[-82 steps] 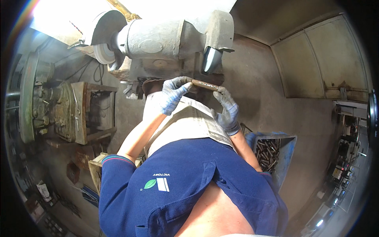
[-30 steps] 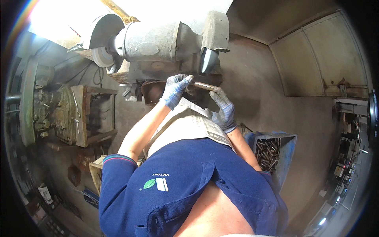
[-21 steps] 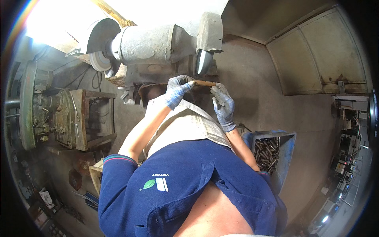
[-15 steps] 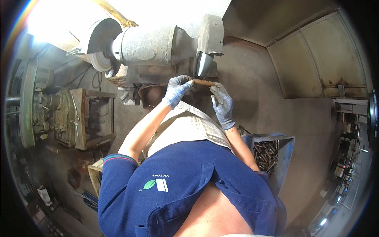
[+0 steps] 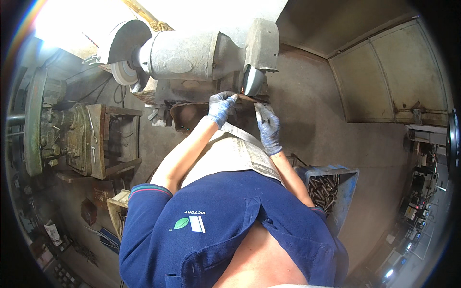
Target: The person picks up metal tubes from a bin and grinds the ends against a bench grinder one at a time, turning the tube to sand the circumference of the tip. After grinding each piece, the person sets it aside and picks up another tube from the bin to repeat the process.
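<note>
My left hand (image 5: 220,109) and my right hand (image 5: 268,128), both in blue and grey work gloves, hold a short brownish bar (image 5: 248,98) by its two ends. My left fingers pinch the near-left end, and my right fingers grip the right end. The bar lies level against the lower edge of the right wheel (image 5: 253,80) of a bench grinder (image 5: 185,55). A small orange glow shows at the wheel's left edge, just above the bar. The exact shape of the bar is too small to tell.
A blue bin (image 5: 348,192) of dark metal pieces stands beside my right arm. To the left are the grinder's white wheel (image 5: 124,73) and a greenish machine (image 5: 77,144) with a metal frame. A pale crate (image 5: 117,211) sits by my left elbow. Cabinet panels (image 5: 384,77) line the far right.
Both hands have moved the bar slightly up and away from me, to the wheel. An orange glow has appeared there. The whole view has shifted a little.
</note>
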`<control>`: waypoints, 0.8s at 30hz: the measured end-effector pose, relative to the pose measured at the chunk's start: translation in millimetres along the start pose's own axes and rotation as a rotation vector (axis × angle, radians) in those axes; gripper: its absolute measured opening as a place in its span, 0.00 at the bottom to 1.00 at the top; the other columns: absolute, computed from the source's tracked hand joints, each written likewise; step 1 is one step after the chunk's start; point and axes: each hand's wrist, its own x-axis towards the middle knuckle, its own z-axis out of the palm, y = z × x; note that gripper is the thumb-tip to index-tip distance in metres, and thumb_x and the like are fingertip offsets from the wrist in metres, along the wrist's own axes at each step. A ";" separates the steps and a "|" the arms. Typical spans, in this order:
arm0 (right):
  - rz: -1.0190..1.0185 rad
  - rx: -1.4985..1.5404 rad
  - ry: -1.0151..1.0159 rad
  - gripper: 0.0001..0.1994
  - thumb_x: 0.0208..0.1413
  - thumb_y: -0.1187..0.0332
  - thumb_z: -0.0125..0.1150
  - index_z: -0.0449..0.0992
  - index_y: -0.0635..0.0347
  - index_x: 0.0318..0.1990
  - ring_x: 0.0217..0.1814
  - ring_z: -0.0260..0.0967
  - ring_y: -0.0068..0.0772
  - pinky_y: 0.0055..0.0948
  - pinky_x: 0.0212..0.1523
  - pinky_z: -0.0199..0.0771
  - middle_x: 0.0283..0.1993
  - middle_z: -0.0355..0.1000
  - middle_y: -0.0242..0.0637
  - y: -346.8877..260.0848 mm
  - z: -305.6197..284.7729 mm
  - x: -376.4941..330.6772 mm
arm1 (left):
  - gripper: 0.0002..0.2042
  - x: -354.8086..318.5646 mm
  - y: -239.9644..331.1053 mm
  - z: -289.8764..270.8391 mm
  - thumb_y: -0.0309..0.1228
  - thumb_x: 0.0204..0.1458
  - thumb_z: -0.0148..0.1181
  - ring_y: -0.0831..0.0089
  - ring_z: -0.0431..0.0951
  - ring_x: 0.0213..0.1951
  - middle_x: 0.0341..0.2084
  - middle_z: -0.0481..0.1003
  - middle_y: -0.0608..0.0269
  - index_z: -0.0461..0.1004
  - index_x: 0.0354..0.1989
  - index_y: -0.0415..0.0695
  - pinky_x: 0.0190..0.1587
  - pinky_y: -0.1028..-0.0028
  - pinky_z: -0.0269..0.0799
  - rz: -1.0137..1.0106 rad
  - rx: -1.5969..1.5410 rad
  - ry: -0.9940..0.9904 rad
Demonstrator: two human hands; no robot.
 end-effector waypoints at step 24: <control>0.140 0.192 -0.085 0.09 0.57 0.75 0.51 0.75 0.68 0.41 0.48 0.68 0.29 0.25 0.52 0.67 0.45 0.71 0.39 20.7 13.4 -1.1 | 0.05 6.8 3.7 -13.7 0.25 0.50 0.58 0.81 0.72 0.23 0.21 0.75 0.64 0.76 0.29 0.35 0.26 0.79 0.68 0.078 0.147 0.052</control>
